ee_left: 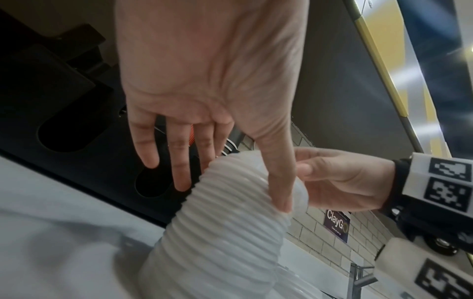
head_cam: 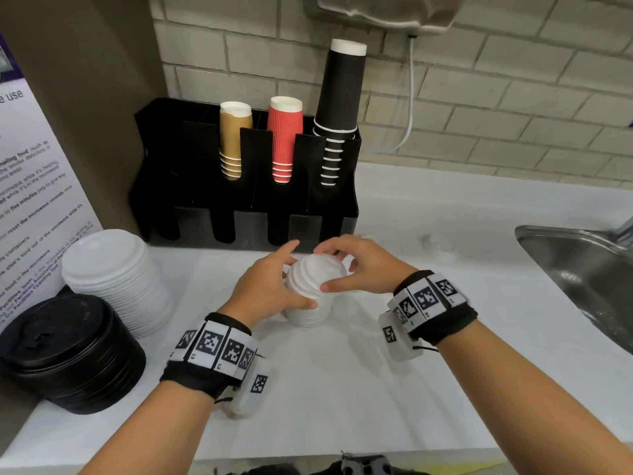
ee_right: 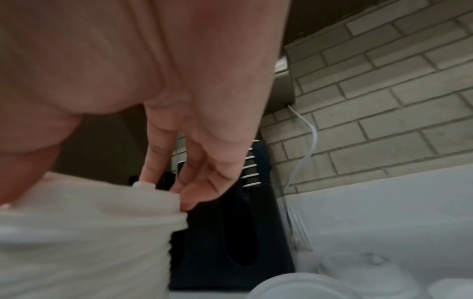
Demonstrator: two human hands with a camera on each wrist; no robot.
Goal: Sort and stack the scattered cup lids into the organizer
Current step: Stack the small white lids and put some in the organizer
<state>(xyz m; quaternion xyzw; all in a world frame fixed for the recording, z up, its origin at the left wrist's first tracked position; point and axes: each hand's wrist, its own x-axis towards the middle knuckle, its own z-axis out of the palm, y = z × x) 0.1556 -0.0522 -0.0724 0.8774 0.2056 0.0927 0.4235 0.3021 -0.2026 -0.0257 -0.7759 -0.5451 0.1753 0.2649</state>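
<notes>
A tall stack of small white ribbed lids (head_cam: 310, 303) stands on the white counter in front of the black organizer (head_cam: 246, 204). My left hand (head_cam: 291, 275) holds its left side, thumb pressed on the front, fingers reaching behind. My right hand (head_cam: 337, 272) curls over the top lids, thumb on the near edge. The left wrist view shows the stack (ee_left: 230, 232) leaning, my thumb on it, and my right hand (ee_left: 332, 178) on its top. In the right wrist view my fingertips (ee_right: 187, 202) touch the top lid's rim (ee_right: 153, 196). The organizer's front slots look empty.
A wide stack of large white lids (head_cam: 116, 279) and a stack of black lids (head_cam: 68, 351) stand at the left. Tan, red and black cups fill the organizer's rear slots. A clear lid (head_cam: 438, 243) lies near the wall. A steel sink (head_cam: 582, 275) is at the right.
</notes>
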